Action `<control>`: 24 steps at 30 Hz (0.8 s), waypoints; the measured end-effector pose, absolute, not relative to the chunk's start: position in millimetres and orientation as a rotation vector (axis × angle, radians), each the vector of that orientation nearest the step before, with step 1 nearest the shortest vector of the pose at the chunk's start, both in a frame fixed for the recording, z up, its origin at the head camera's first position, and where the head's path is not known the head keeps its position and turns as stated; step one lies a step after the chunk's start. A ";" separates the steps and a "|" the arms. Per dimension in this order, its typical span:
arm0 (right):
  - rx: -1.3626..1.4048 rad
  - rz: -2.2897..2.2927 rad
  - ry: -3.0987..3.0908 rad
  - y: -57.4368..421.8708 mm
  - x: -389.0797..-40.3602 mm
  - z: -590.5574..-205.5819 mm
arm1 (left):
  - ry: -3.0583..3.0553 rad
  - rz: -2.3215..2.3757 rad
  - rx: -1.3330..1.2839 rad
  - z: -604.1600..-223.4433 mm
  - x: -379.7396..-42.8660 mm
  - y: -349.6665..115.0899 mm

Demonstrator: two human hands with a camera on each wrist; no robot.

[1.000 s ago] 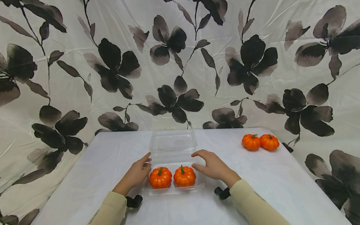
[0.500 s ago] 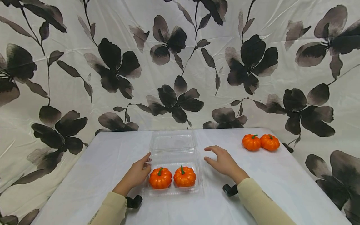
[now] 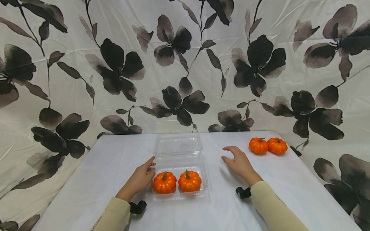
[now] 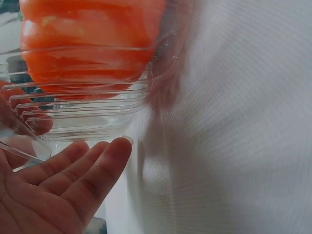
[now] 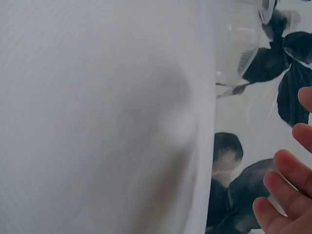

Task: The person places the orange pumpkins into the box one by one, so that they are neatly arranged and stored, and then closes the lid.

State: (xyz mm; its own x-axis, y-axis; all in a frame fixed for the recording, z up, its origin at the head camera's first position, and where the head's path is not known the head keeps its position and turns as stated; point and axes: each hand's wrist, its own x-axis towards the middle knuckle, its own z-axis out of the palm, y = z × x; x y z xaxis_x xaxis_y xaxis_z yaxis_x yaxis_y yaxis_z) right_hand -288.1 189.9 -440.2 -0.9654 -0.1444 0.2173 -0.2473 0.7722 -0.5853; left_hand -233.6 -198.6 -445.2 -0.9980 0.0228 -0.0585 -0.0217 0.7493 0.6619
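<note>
A clear plastic clamshell container (image 3: 206, 179) lies on the white-covered table with its lid (image 3: 177, 144) folded back. Two small orange pumpkins with green stems, the left pumpkin (image 3: 164, 183) and the right pumpkin (image 3: 189, 181), sit side by side in its base. At the container's left side, my left hand (image 3: 140, 177) holds the rim; the left wrist view shows its lower fingers (image 4: 92, 180) extended beside the ribbed wall. My right hand (image 3: 239, 163) is in the air to the right of the container, thumb and fingers apart, holding nothing.
Two more orange pumpkins, a nearer-left one (image 3: 258, 146) and its neighbour (image 3: 277, 146), stand together at the table's back right. A white floral cloth (image 3: 179, 64) hangs behind the table (image 3: 115, 154). Both wrists carry black cameras.
My right hand has moved right and slightly back, away from the container toward the pair of pumpkins. The left hand and the container have stayed in place.
</note>
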 end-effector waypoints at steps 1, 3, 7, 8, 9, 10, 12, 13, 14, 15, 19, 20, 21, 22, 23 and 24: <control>0.294 0.961 -2.807 192.0 -288.8 -440.6 | 2.879 1.090 0.002 -445.3 -233.6 -198.8; 0.270 0.955 -2.806 196.1 -290.2 -441.2 | 2.880 1.091 0.004 -445.3 -233.6 -199.1; 0.230 0.943 -2.793 204.9 -293.1 -442.1 | 2.880 1.095 0.010 -445.4 -233.6 -199.4; 0.215 0.944 -2.793 207.1 -293.4 -441.8 | 2.881 1.096 0.011 -445.4 -233.6 -199.4; 0.195 0.947 -2.794 209.1 -293.6 -441.5 | 2.881 1.098 0.013 -445.4 -233.6 -199.3; 0.178 0.948 -2.795 211.2 -294.0 -441.3 | 2.883 1.098 0.014 -445.3 -233.7 -199.2; 0.133 0.960 -2.799 215.2 -294.8 -440.7 | 2.885 1.101 0.015 -445.1 -233.7 -198.9; 0.106 0.969 -2.798 217.2 -295.3 -440.4 | 2.886 1.100 0.016 -444.9 -233.6 -198.7; 0.088 0.975 -2.796 219.3 -295.8 -440.2 | 2.887 1.101 0.016 -444.6 -233.4 -198.5; 0.067 0.980 -2.792 221.5 -296.8 -440.5 | 2.888 1.101 0.016 -444.4 -233.3 -198.4; 0.005 1.003 -2.760 230.7 -301.2 -441.8 | 2.889 1.100 0.014 -443.9 -232.9 -198.0; -0.005 1.011 -2.750 233.1 -302.4 -442.0 | 2.889 1.100 0.012 -443.9 -232.9 -197.9; -0.025 1.023 -2.740 235.3 -303.6 -442.3 | 2.888 1.099 0.011 -444.0 -232.9 -198.0; -0.041 1.028 -2.730 237.8 -304.6 -442.6 | 2.887 1.098 0.010 -444.0 -232.9 -198.0; -0.062 1.037 -2.714 240.0 -305.6 -442.5 | 2.885 1.098 0.010 -443.8 -232.8 -198.0; -0.083 1.046 -2.699 242.2 -306.5 -442.5 | 2.885 1.101 0.013 -443.4 -232.8 -197.9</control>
